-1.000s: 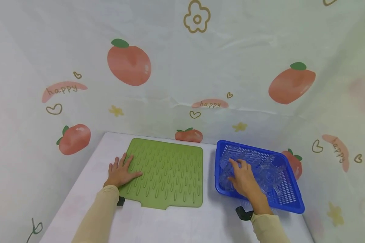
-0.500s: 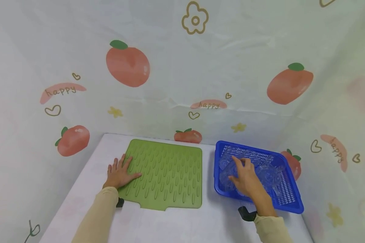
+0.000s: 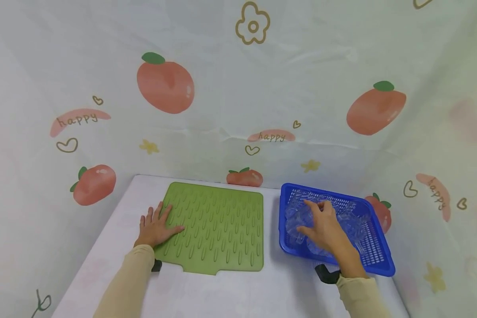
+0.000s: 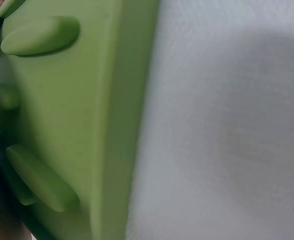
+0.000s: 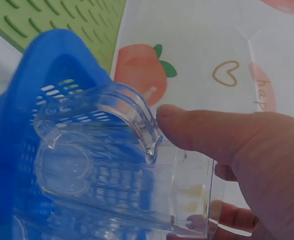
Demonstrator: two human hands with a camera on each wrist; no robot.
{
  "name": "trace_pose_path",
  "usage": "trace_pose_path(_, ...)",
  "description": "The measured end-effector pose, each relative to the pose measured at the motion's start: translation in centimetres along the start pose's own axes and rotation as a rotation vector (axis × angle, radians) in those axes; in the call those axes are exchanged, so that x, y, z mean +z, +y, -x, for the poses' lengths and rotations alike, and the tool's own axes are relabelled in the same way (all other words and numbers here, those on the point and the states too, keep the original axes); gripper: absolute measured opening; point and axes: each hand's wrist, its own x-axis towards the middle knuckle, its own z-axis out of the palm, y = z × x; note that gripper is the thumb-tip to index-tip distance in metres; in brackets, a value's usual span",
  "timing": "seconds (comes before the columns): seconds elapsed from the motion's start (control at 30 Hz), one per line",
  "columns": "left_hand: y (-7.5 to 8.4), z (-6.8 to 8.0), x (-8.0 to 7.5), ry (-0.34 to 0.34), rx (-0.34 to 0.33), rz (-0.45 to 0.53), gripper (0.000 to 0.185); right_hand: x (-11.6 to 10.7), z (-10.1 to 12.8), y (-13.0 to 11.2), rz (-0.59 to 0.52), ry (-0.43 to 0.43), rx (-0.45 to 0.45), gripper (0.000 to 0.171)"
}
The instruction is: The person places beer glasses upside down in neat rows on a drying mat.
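Note:
My left hand lies with spread fingers on the left edge of a green ridged mat. Close up, the left wrist view shows the mat's edge and raised oval ridges. My right hand is over a blue plastic basket, thumb and fingers apart around a clear mug. In the right wrist view the thumb presses near the mug's curved handle, and fingertips show through its clear wall near the rim on the other side. The mug lies tilted on its side, its base toward the basket wall.
Several more clear pieces lie jumbled in the basket, their outlines hard to separate. A white-covered table carries the mat and basket. A patterned fabric backdrop rises behind the table and at both sides.
My right hand has shifted slightly up and right over the basket, its thumb and fingers now spread around a mug. The left hand stays on the mat. The head view has shifted slightly.

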Motion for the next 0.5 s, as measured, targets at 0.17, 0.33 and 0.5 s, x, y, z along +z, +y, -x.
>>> trace_pose_path(0.17,0.5,0.3,-0.5,-0.002,0.006,0.029,0.108,-1.2,-0.2,0.0,-0.01,-0.014,-0.005,0.077)
trace_pose_path(0.33,0.0,0.1,-0.1,-0.007,0.003,0.01,0.109,-2.3,-0.5,-0.1,-0.001,-0.039,-0.023,0.076)
trace_pose_path(0.5,-0.1,0.0,-0.1,-0.017,-0.001,0.001,0.11,-3.3,-0.9,-0.3,0.032,-0.06,-0.062,0.076)
